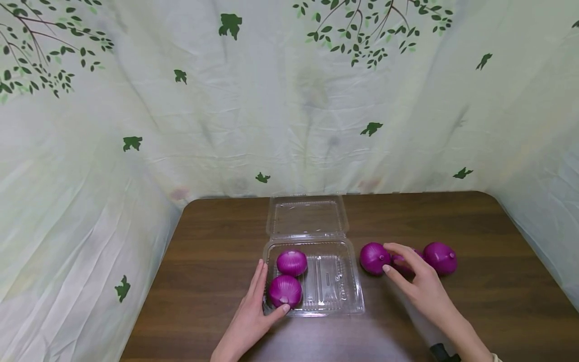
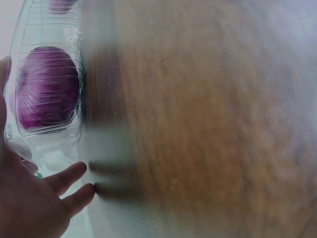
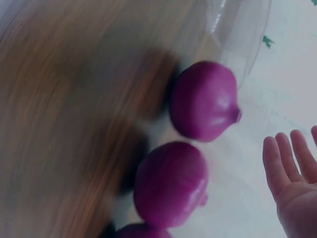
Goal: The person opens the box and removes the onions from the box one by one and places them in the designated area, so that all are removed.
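Two red onions, a rear one [image 1: 291, 263] and a front one [image 1: 285, 291], sit in the left half of a clear plastic clamshell container [image 1: 332, 286]. My left hand [image 1: 249, 317] rests at the container's front left corner, fingers straight along its side and thumb by the front onion. Through the clear wall, the left wrist view shows an onion [image 2: 47, 89]. To the container's right lie three more onions in a row: a left one [image 1: 373, 258], a middle one partly hidden behind my fingers, and a right one [image 1: 440, 258]. Over them hovers my right hand [image 1: 418, 281], fingers spread and holding nothing.
The container's lid [image 1: 309, 216] lies folded back toward the table's far edge. A wooden table [image 1: 217, 251] carries everything. Pale curtains [image 1: 280, 100] with leaf prints hang behind it and at both sides. A black strap piece [image 1: 443, 352] shows by the right wrist.
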The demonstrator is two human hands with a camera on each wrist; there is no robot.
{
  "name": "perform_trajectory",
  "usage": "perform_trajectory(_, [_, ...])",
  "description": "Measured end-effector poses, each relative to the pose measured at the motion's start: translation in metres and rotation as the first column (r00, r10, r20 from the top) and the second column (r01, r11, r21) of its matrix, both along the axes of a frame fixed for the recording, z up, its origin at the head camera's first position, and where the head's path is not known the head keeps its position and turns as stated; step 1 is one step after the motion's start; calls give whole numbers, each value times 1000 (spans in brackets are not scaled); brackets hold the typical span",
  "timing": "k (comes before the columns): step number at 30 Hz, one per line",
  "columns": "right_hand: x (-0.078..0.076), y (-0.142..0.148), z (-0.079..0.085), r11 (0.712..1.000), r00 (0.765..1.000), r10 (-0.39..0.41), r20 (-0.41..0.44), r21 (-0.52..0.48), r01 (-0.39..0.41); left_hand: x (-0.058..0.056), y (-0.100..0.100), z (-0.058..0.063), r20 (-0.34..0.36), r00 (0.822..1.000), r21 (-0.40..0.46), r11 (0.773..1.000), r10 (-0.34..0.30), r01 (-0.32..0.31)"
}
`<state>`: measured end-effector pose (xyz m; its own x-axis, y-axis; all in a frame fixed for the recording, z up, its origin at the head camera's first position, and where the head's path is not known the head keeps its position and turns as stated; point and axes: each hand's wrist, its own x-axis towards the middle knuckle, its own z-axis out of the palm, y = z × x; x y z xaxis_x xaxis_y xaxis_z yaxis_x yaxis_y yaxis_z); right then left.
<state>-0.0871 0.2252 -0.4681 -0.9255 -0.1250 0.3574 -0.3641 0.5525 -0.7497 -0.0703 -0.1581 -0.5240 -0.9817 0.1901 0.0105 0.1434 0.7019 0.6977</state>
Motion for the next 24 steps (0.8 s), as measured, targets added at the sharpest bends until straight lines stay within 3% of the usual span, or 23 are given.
perform_trajectory(10, [1, -34, 1, 991, 994, 101, -47, -78, -105, 0, 0, 0, 7, 1000, -1, 1000, 3, -3])
perform_trajectory(19, [1, -63, -11, 976, 986, 165, -25, -140, -167, 0, -1, 0, 9, 1000, 4, 1000, 1, -1])
perform_trajectory(24, [5, -81, -15, 958, 976, 214, 41, -204, -202, 0, -1, 0, 17, 1000, 5, 1000, 1, -1])
